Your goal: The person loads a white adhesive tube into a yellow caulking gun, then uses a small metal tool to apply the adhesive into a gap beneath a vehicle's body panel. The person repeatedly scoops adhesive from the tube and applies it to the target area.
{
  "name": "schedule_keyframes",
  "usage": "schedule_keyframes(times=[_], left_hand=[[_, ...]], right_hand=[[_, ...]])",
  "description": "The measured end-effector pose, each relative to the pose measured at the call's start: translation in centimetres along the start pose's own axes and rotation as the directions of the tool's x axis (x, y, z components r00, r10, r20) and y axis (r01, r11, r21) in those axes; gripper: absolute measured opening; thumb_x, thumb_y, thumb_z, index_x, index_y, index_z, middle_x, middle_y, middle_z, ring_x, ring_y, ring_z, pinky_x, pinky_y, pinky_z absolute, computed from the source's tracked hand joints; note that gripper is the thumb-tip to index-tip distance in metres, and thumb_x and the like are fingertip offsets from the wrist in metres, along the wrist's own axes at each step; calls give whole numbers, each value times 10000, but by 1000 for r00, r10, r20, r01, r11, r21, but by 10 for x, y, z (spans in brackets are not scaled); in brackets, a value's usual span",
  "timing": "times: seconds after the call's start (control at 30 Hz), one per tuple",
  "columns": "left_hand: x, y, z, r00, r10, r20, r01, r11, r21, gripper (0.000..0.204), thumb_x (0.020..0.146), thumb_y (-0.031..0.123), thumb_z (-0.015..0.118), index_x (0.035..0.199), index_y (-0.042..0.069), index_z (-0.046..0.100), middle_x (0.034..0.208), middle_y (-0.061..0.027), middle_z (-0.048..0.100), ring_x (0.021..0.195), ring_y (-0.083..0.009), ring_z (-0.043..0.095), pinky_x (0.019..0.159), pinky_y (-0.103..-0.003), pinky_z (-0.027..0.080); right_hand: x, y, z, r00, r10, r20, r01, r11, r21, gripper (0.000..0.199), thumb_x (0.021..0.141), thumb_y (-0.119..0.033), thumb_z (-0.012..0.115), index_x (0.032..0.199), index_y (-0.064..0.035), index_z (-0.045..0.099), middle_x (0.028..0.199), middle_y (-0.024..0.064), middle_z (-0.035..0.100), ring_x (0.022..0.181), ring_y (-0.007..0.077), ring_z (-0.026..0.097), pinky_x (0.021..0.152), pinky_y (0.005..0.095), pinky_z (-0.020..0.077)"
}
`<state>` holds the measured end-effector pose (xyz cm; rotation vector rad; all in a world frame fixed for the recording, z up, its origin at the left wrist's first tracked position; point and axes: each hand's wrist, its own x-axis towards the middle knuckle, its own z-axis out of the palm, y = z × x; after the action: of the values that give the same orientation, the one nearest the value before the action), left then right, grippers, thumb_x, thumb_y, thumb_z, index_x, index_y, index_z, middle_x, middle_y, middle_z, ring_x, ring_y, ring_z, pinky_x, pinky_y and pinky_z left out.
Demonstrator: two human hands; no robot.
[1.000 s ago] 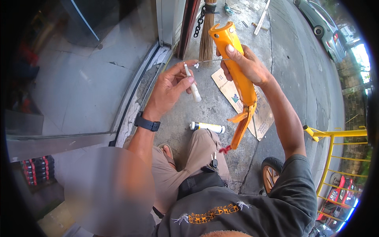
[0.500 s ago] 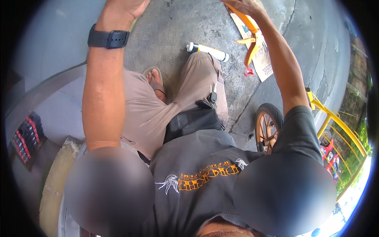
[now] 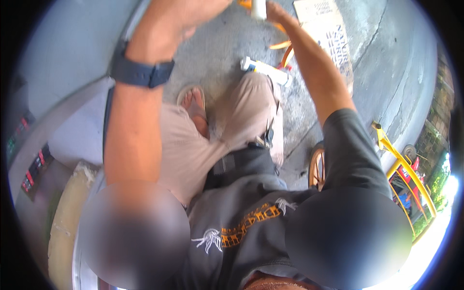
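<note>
Left head-worn fisheye, close above shirt (image 3: 249, 215), facing down.

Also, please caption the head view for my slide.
Left hand and right hand at the top edge, white tube on concrete.

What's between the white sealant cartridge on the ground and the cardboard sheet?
Head view: the right forearm overlaps the gap between the white sealant cartridge and cardboard sheet, with grey concrete showing on the cartridge side.

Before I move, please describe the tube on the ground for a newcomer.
Start at the right knee of the beige trousers. Beyond it, on grey concrete, lies a white tube. Unlike the flat cardboard to its right, it is cylindrical.
</note>
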<state>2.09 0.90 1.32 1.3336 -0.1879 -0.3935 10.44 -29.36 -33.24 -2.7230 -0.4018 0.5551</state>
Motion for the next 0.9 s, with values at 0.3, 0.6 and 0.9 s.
schedule_keyframes(times=[0.3,0.6,0.9], left_hand=[[10,1,-4,992,23,-123,-44,985,-165,476,987,116,675,1421,-2,519,1137,-76,662,1058,-149,646,865,-322,553],[4,2,17,985,154,-80,-158,986,-49,622,925,51,747,1460,-68,452,1065,-150,722,972,-159,694,842,-307,586],[-8,23,31,993,115,35,-118,988,100,617,973,252,709,1459,-43,469,1207,-134,700,1027,-164,676,897,-307,552]], right_hand=[[-89,-146,-119,922,332,-198,-32,575,818,485,979,-415,631,1214,7,678,1094,160,731,1079,259,675,972,392,494],[-180,-244,-259,914,-50,-402,298,754,585,353,876,-270,792,1076,12,717,1017,115,735,989,216,685,898,375,524],[-214,-217,-246,883,146,-447,305,546,780,243,907,-128,758,1086,35,737,1003,106,748,962,153,682,896,322,532]])
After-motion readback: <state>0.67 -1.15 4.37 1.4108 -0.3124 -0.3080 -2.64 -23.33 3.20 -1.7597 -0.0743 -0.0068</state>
